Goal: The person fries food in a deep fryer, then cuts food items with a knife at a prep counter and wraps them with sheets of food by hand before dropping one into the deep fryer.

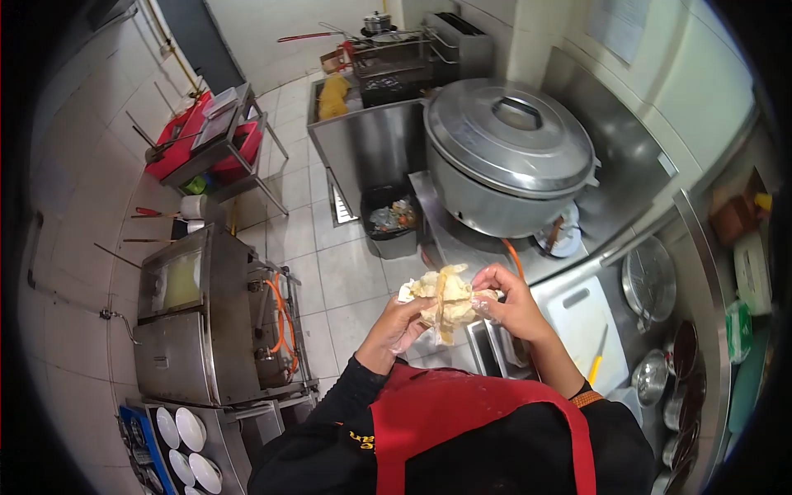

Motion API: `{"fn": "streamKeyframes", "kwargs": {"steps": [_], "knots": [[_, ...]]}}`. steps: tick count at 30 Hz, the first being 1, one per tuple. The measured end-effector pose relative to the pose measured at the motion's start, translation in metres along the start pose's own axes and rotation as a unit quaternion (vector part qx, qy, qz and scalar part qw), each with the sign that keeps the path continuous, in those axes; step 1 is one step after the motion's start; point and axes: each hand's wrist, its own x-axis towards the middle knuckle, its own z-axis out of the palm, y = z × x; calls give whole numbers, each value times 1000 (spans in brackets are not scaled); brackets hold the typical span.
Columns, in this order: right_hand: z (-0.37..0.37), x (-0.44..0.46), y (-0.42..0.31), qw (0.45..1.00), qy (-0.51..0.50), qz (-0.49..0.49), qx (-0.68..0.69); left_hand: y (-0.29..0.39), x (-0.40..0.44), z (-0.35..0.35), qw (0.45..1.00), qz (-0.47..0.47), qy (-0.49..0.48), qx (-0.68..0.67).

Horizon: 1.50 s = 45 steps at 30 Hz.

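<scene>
In the head view, a lumpy, pale yellow piece of food [445, 299] with ragged edges and a tan strip down its middle is held up in front of the red apron. I cannot tell its exact kind. My left hand [398, 320] grips it from the left, thumb on top, with a white residue on the palm. My right hand [510, 302] pinches its right side between thumb and bent fingers. Beyond my right hand lies a white cutting board [569, 326], and a yellow-handled knife [597, 359] rests on it.
A large lidded pot [511, 148] stands ahead on a steel counter. Below its left side is a black bin [392, 221] holding scraps. A fryer [173, 285] and white plates [190, 429] are at left. Metal bowls [652, 375] line the right counter.
</scene>
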Motion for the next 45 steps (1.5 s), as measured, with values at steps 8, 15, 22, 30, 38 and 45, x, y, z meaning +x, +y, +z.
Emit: {"fn": "streamKeyframes", "kwargs": {"steps": [8, 15, 22, 30, 38, 45], "knots": [[115, 147, 24, 955, -98, 17, 280, 113, 3, -107, 995, 95, 7, -18], [175, 247, 17, 984, -141, -60, 96, 203, 11, -168, 979, 179, 86, 45], [188, 332, -9, 972, -97, -138, -163, 264, 57, -197, 896, 310, 167, 271], [181, 463, 11, 962, -75, -158, -212, 321, 155, -221, 788, 412, 245, 386], [145, 582, 13, 955, -37, -178, -235, 397, 258, -210, 773, 407, 263, 410], [115, 638, 44, 975, 20, -92, -203, 429, 334, -217, 808, 370, 188, 417]]}}
